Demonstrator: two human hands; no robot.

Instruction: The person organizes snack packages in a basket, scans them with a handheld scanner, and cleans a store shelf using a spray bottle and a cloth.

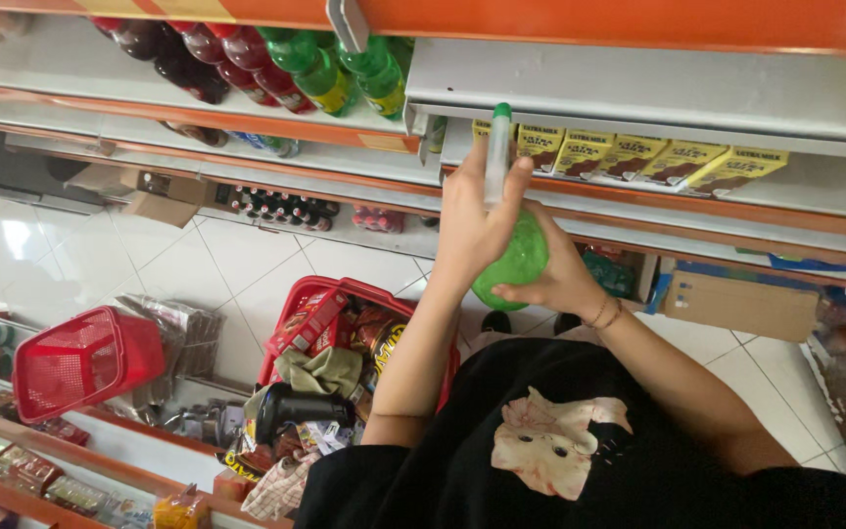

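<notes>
Fingers of the left hand are wrapped round the neck of a green spray bottle – its round body is cupped from below by the right hand, just before the shelf. A loosened grip and it'd probably be dropped onto the full red basket. Yellow drink cartons crowd the shelf behind.

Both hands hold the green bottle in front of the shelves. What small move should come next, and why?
Probably lift the green bottle toward the upper shelf: the left hand grips its neck, the right hand supports its base, and the other green bottles stand there.
</notes>
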